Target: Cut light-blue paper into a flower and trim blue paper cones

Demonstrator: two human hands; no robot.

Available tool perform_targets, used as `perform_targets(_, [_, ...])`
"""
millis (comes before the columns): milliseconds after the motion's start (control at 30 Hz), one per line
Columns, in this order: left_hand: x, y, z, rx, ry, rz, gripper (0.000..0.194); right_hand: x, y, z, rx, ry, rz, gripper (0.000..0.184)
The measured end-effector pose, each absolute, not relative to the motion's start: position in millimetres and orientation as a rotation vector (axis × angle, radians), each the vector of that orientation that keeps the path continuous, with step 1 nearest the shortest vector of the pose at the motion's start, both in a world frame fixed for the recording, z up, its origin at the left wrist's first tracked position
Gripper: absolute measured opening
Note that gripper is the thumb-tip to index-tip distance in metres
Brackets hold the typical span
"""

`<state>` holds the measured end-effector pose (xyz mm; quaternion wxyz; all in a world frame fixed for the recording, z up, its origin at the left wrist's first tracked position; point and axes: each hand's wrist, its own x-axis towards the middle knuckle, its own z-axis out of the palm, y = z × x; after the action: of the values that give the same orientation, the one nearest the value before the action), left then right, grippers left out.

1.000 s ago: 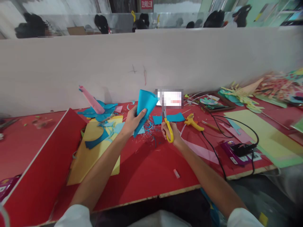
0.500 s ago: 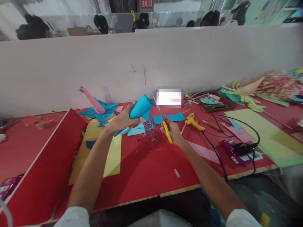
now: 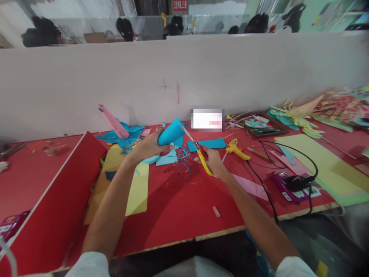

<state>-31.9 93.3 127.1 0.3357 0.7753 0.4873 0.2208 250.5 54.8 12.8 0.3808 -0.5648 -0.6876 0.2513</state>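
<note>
My left hand [image 3: 152,145] is wrapped round a rolled blue paper tube [image 3: 173,132], tilted up to the right above the table. In my right hand [image 3: 211,158] is a pair of scissors [image 3: 196,145] with red and yellow handles. Their blades point up and left, with the tip at the tube's upper right end; whether they cut into the paper I cannot tell. Below lie thin blue paper shreds [image 3: 183,156] and a light blue paper piece [image 3: 167,158]. A flat blue paper strip [image 3: 210,143] lies behind the scissors.
A yellow glue gun [image 3: 236,149] and a purple power strip [image 3: 288,186] with black cables lie at right. A pink paper cone [image 3: 115,125] stands on blue paper at back left. A red divider [image 3: 57,204] edges the left side; a glue stick piece [image 3: 216,211] lies near the front.
The scissors have swung left, bringing their blade tip to the tube's end. The tube has turned slightly, so its open end shows less.
</note>
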Motion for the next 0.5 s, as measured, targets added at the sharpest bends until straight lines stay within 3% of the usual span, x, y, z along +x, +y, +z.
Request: perform_targets(500, [-30.8, 92.7, 125.9, 2.279, 1.45, 0.675, 0.066, 252.7, 59.9, 3.1, -1.431, -1.733, 0.735, 0.039])
